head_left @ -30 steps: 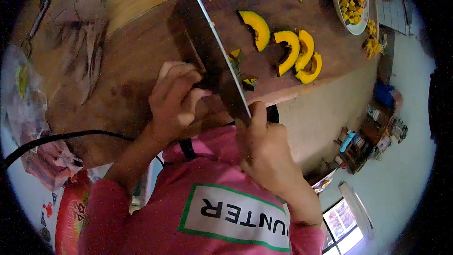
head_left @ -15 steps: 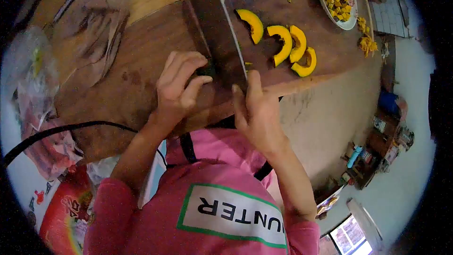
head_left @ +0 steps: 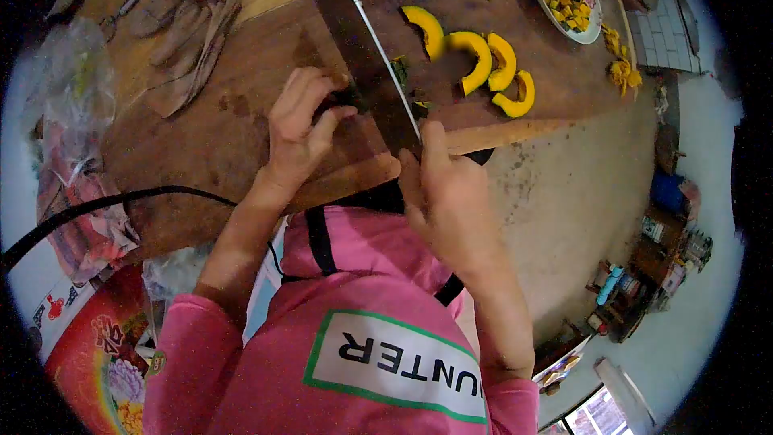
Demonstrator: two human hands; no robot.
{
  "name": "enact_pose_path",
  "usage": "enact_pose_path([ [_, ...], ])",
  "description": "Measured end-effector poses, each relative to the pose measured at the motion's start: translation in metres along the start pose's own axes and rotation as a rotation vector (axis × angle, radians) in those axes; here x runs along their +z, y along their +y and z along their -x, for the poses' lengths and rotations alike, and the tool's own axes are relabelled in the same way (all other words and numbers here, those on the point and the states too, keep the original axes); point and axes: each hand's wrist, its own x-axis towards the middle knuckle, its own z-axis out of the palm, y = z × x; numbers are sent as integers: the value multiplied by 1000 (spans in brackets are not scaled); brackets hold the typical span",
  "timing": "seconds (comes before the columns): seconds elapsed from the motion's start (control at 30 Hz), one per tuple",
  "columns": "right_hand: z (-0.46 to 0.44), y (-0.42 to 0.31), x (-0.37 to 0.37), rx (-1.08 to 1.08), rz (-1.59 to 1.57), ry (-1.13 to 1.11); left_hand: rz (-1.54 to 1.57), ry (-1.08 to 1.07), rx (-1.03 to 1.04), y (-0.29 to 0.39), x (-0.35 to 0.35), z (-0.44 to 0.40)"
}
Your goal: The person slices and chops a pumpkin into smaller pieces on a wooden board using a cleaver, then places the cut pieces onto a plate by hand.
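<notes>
My right hand point(head_left: 451, 201) is wrapped around the handle end of a broad cleaver point(head_left: 361, 52), whose blade stands on edge on the wooden board point(head_left: 241, 145). To its left, my left hand point(head_left: 298, 125) curls its fingers over a dark green-skinned pumpkin piece point(head_left: 346, 98), mostly hidden by the fingers and blade. Small dark green bits point(head_left: 400, 71) lie just right of the blade. Further right, several curved yellow pumpkin slices point(head_left: 478, 60) rest on the board.
An oval white plate point(head_left: 587, 37) of diced pumpkin stands at the upper right, with stringy pumpkin scraps point(head_left: 621, 72) beside it. A brown cloth point(head_left: 201, 40) lies at the upper left. A black cable point(head_left: 121, 195) crosses the board's left side.
Dark green bits now show at the blade's right side, where little showed before. Both hands keep their holds, and the whole view has shifted slightly.
</notes>
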Motion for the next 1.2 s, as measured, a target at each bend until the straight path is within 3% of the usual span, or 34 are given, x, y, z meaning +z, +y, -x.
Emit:
enact_pose_path([
  [1.2,-1,-8,4,-10,106,-31,29,6,-31,4,-1,-6],
])
